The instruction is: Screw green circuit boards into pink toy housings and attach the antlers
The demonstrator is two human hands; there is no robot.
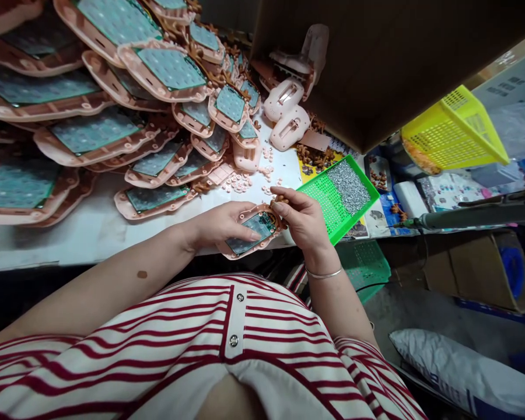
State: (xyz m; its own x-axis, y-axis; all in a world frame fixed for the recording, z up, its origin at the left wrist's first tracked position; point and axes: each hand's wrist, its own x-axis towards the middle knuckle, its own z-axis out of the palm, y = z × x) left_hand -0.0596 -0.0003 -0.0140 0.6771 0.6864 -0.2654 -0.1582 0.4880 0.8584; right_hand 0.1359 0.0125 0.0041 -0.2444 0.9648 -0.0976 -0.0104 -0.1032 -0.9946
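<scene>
My left hand (227, 224) grips a pink plastic shell (231, 252) near the table's front edge, thumb lying across the greenish circuit board (262, 224) set inside it. With fingers pinched, my right hand (304, 219) holds a small brown part (282, 199) at the shell's right end. The fingers partly hide that part, so its exact shape is unclear. Close beyond my hands, small pink pieces (238, 182) lie scattered on the white table (91, 240). Beside my right hand stands a green perforated tray (321, 201) with many small silvery metal pieces (352, 185), probably screws.
Stacks of similar shells with boards (170, 67) fill the left and back. Pale pink covers (289, 128) and brown parts (317, 157) lie by a large cardboard box (359, 64). Rightward are a yellow basket (457, 131) and a long tool (464, 217) jutting inward.
</scene>
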